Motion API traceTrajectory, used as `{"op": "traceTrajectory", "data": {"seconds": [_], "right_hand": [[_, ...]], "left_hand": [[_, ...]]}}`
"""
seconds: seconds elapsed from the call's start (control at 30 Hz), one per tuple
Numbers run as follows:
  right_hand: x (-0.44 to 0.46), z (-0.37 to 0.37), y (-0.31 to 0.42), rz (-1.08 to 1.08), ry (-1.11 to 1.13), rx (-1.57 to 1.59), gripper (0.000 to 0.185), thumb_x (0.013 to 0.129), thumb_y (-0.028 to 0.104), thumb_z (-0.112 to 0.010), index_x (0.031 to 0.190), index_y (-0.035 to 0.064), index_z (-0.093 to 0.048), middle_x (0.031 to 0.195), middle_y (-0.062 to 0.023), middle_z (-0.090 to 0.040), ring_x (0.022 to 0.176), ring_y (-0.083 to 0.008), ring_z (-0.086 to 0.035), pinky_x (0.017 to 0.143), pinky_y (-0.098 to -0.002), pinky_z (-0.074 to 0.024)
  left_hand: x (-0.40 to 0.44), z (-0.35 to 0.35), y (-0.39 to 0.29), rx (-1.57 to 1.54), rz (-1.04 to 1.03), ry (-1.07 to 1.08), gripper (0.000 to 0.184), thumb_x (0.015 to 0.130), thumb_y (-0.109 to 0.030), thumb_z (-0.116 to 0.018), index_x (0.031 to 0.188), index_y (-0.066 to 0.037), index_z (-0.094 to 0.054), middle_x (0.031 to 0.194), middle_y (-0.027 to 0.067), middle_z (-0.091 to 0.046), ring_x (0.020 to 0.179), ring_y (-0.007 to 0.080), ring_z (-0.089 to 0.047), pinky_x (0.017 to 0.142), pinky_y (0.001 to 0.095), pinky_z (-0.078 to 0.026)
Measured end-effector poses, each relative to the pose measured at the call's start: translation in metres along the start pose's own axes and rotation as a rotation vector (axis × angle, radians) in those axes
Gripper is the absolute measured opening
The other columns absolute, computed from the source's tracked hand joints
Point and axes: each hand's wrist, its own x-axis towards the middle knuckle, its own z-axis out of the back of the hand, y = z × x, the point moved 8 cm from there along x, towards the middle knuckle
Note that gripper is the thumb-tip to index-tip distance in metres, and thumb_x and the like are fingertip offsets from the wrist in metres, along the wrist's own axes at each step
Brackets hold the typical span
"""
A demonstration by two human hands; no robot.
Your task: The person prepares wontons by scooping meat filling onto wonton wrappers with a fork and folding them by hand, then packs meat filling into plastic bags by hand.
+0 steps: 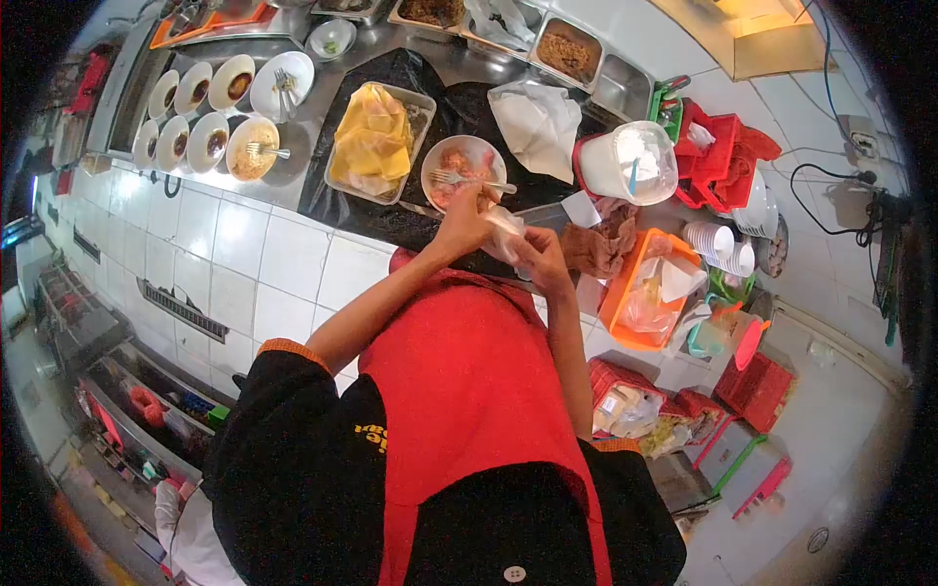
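My left hand (pixel 467 227) is closed at the near edge of a white bowl (pixel 428 182) of pinkish filling, its fingers at a pale, thin wrapper. On the other side of that pale wrapper (pixel 506 230), my right hand (pixel 543 260) pinches it. A fork (pixel 500 186) lies across the bowl, just above my left fingers. Left of the bowl, yellow wrapper sheets (pixel 372 137) fill a metal tray (pixel 422 146). What the wrapper contains is too small to make out.
Sauce bowls (pixel 207 142) stand at the upper left. A white tub (pixel 625 166) and an orange basket (pixel 653 293) are on the right, with red baskets (pixel 721 146) beyond. Metal food pans (pixel 570 51) line the back.
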Motion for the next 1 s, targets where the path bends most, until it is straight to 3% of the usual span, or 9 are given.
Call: {"op": "traceTrajectory", "data": {"seconds": [0.37,0.6,0.67,0.7,0.8,0.83,0.87,0.93,1.0], "right_hand": [[-0.010,-0.021,0.046,0.224,0.162,0.688,0.049,0.086,0.015,-0.057,0.126,-0.0119,-0.050,0.123,-0.0225,-0.059,0.115,-0.0315,-0.059,0.101,-0.0440,-0.0447],[-0.027,-0.023,0.021,0.072,0.143,0.935,0.050,0.086,0.017,-0.059,0.128,-0.0095,-0.049,0.123,-0.0234,-0.059,0.116,-0.0343,-0.058,0.096,-0.0507,-0.0485],[-0.024,-0.019,-0.005,0.099,0.134,0.599,0.040,0.086,0.011,-0.060,0.121,-0.0076,-0.056,0.115,-0.0197,-0.064,0.107,-0.0309,-0.063,0.087,-0.0473,-0.0536],[-0.025,-0.022,-0.010,0.230,0.196,0.520,0.032,0.089,0.005,-0.057,0.117,-0.0089,-0.059,0.116,-0.0174,-0.064,0.099,-0.0270,-0.066,0.086,-0.0361,-0.0557],[-0.022,-0.007,-0.005,0.123,0.197,0.204,0.029,0.085,0.008,-0.064,0.111,-0.0053,-0.064,0.111,-0.0132,-0.066,0.096,-0.0204,-0.065,0.082,-0.0343,-0.0549],[-0.022,-0.010,0.001,0.086,0.201,0.100,0.029,0.083,0.009,-0.066,0.109,-0.0041,-0.065,0.109,-0.0118,-0.067,0.094,-0.0183,-0.064,0.080,-0.0337,-0.0546],[-0.023,-0.003,0.007,0.089,0.053,0.395,0.031,0.088,0.010,-0.063,0.115,-0.0046,-0.061,0.113,-0.0136,-0.065,0.097,-0.0204,-0.065,0.083,-0.0343,-0.0548],[-0.019,0.012,0.003,0.090,-0.085,0.679,0.033,0.092,0.011,-0.060,0.121,-0.0050,-0.057,0.117,-0.0155,-0.063,0.100,-0.0226,-0.065,0.086,-0.0348,-0.0550],[-0.020,0.027,0.007,0.207,-0.054,0.198,0.036,0.094,0.017,-0.057,0.123,-0.0037,-0.056,0.118,-0.0148,-0.062,0.102,-0.0244,-0.064,0.089,-0.0363,-0.0538]], "left_hand": [[-0.007,-0.043,-0.003,-0.546,0.256,0.444,0.014,0.083,-0.010,-0.069,0.093,-0.003,-0.062,0.087,-0.0001,-0.064,0.078,0.0065,-0.058,0.066,0.0220,-0.046],[-0.008,-0.050,-0.036,-0.765,0.219,0.782,0.016,0.088,-0.011,-0.064,0.103,-0.005,-0.059,0.092,0.0002,-0.065,0.082,0.0080,-0.061,0.070,0.0204,-0.048],[-0.007,-0.040,-0.040,-0.845,0.186,0.839,0.026,0.087,-0.015,-0.068,0.110,-0.006,-0.058,0.093,0.0017,-0.065,0.087,0.0097,-0.061,0.076,0.0233,-0.049],[0.001,-0.031,-0.042,-0.818,0.087,0.816,0.032,0.085,-0.016,-0.070,0.112,-0.006,-0.058,0.098,0.0030,-0.064,0.091,0.0103,-0.060,0.080,0.0258,-0.049],[0.035,-0.033,0.008,-0.643,0.084,0.707,0.045,0.077,-0.019,-0.076,0.116,-0.006,-0.060,0.115,0.0107,-0.061,0.103,0.0183,-0.061,0.092,0.0352,-0.047],[0.049,-0.029,0.015,-0.159,-0.156,0.528,0.042,0.075,-0.018,-0.076,0.113,-0.006,-0.062,0.116,0.0119,-0.060,0.102,0.0230,-0.062,0.092,0.0376,-0.047],[0.052,-0.026,0.010,0.320,-0.380,0.324,0.038,0.074,-0.016,-0.075,0.109,-0.006,-0.063,0.117,0.0132,-0.059,0.101,0.0278,-0.062,0.092,0.0401,-0.047],[0.057,-0.034,0.002,0.436,-0.321,0.229,0.033,0.073,-0.016,-0.075,0.103,-0.006,-0.065,0.107,0.0136,-0.058,0.099,0.0343,-0.061,0.095,0.0454,-0.043],[0.055,-0.056,-0.008,0.639,-0.492,0.264,0.029,0.074,-0.015,-0.074,0.101,-0.008,-0.064,0.101,0.0116,-0.057,0.096,0.0321,-0.061,0.096,0.0496,-0.040]]}}
